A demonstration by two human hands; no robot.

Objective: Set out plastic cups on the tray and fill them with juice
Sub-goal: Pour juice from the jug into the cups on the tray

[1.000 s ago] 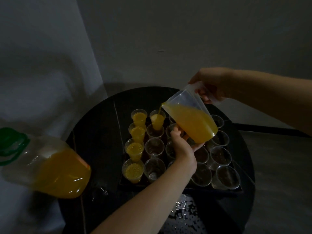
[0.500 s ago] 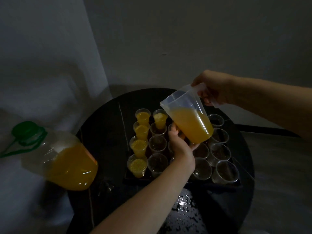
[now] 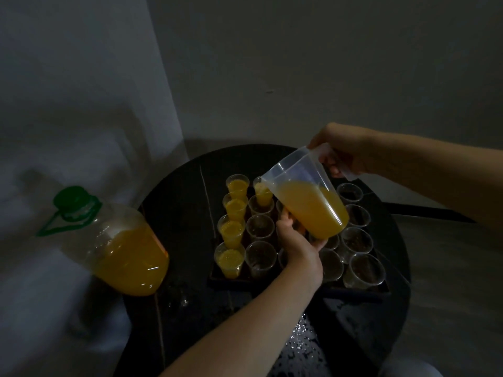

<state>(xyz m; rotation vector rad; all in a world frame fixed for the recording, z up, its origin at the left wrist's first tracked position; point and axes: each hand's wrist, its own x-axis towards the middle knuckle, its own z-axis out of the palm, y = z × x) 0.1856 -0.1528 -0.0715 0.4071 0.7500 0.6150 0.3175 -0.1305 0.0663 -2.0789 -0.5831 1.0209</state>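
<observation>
The right hand [image 3: 340, 155] is clenched round the handle of a translucent plastic jug [image 3: 307, 202]. The left hand [image 3: 296, 242] cups the jug's base from below, fingers curled under it and thumb against its side. The jug is tilted, its spout just over the far cup of the second column [image 3: 262, 193], which is partly filled with orange juice.

A second ago a stream ran from the spout into that cup. Now the jug is tipped back and the juice inside sits short of the lip.

On the dark tray [image 3: 231, 281] the left column of four cups [image 3: 231, 231] holds juice, while the empty cups [image 3: 260, 227] fill the other rows. The tray rests on a round dark surface [image 3: 177, 213]. At the surface's left edge is a large juice bottle [image 3: 130, 254] with a green cap [image 3: 72, 195]; only an orange label edge shows, and its writing is not readable. Wet drops [image 3: 299, 336] glint on the near side of the surface.
</observation>
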